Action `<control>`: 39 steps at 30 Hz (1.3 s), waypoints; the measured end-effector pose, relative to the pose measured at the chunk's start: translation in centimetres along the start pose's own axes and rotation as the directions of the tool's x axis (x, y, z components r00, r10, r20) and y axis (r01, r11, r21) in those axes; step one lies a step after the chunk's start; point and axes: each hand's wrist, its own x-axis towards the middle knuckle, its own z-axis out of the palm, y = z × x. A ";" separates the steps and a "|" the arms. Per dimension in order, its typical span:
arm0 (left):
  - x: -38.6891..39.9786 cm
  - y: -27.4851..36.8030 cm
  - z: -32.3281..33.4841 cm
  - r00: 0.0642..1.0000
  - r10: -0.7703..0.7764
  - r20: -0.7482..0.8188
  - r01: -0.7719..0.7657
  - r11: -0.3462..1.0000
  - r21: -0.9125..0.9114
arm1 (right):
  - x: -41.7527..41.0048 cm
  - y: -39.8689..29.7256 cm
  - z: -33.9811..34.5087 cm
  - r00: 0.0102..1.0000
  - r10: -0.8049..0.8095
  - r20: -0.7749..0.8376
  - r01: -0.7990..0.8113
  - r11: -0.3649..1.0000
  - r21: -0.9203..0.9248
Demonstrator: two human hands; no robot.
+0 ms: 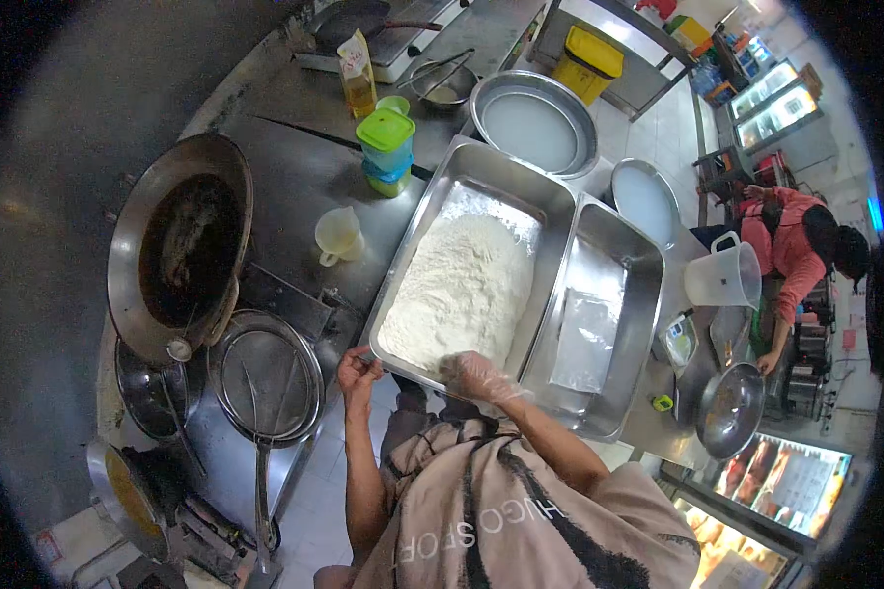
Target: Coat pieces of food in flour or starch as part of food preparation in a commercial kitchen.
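Note:
A deep stainless steel pan (560, 193) holds a broad heap of white flour (464, 280). My left hand (359, 370), bare, grips the near left corner of that pan's rim. Inside a clear plastic glove, my right hand (479, 377) is in the flour at the near edge; its fingertips are partly hidden, so its grip cannot be told. Touching the flour pan on the right is a second steel pan (637, 309) with a clear plastic bag (586, 339) lying in it.
At left are a wok of dark oil (191, 250) and a wire strainer (267, 375). A measuring cup (339, 234) and green-lidded container (386, 132) stand nearby. Beyond are bowls of cloudy liquid (534, 132). At right, a co-worker (799, 235) touches a metal bowl (731, 410) near a plastic pitcher (723, 276).

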 end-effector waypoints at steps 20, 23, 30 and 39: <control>-0.4 0.2 0.1 0.995 -0.042 -0.094 0.043 0.999 0.010 | -1.4 2.4 2.0 0.999 -0.001 -0.049 0.001 1.000 0.006; -0.2 -0.1 -0.1 0.998 -0.020 -0.054 0.022 0.999 0.050 | -1.3 0.8 0.8 0.946 -0.105 -0.307 0.103 0.994 -0.024; 0.0 -0.1 0.1 0.999 -0.005 -0.046 0.008 0.999 0.049 | -1.1 0.7 -0.1 0.995 0.097 -0.001 -0.095 0.980 0.174; 0.0 0.5 0.3 0.994 -0.043 -0.098 0.052 0.994 0.096 | 6.8 7.8 -22.8 0.849 0.210 -0.484 0.140 0.795 0.590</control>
